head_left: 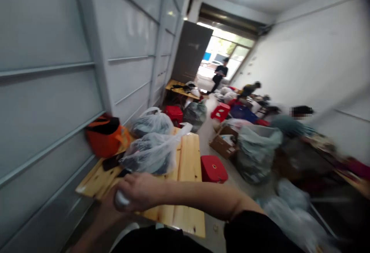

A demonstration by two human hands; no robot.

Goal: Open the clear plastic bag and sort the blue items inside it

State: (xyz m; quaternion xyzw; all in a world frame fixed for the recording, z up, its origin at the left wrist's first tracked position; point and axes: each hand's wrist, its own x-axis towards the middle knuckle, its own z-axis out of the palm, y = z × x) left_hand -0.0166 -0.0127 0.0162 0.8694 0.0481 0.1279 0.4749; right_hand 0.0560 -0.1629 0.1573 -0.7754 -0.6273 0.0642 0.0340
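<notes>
1. A wooden surface [187, 168] lies right under the hands. The closest thing on it is a see-through plastic bag [150, 156] full of dark stuff, just past the right hand.
2. Behind that bag sits a second plastic bag [150, 123]. An orange bag [105, 137] sits by the grey metal wall [49, 91], and a flat black thing [111, 161] lies just beside it, too blurred to name.
3. To the right, on the floor [206, 137], are a red stool [214, 169], a cardboard box [224, 143] and a big grey-green bag [256, 156].
4. Farther off, one person [291, 125] bends low on the right, and another person [221, 73] stands by the bright doorway [231, 60] - both are well apart from the hands.
5. The right arm, in a black sleeve [260, 231], reaches across from the lower right, and the right hand [138, 193] bends over the near edge of the surface. The left hand [108, 212] comes up from the lower left, mostly hidden under the right hand.
6. The right fingers [138, 185] are curled together by a small shiny white thing [121, 199] - it is too blurred to tell what it is, or if they clamp it. The left fingers are hidden, so their state cannot be told.
</notes>
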